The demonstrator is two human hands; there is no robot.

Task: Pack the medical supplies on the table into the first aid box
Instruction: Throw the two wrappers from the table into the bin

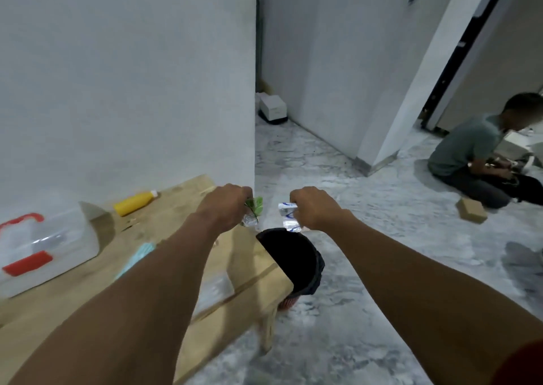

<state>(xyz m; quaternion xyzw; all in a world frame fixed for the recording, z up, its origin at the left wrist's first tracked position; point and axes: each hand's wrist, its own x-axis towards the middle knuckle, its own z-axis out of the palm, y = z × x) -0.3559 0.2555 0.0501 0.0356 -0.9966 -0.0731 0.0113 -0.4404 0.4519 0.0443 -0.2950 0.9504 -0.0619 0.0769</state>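
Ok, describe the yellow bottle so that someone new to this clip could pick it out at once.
Start at the wooden table against the white wall. Near its far edge, beyond the clear first aid box with red handle and latch, the yellow bottle lies on its side. It is the only yellow thing there, with a white cap.

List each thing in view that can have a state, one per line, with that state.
Left hand: closed on a clear and green wrapper.
Right hand: closed on a clear, blue-printed wrapper.
Bin: open, black-lined, below both hands.
First aid box: on the table; latch state blurred.
Yellow bottle: lying on its side, capped.
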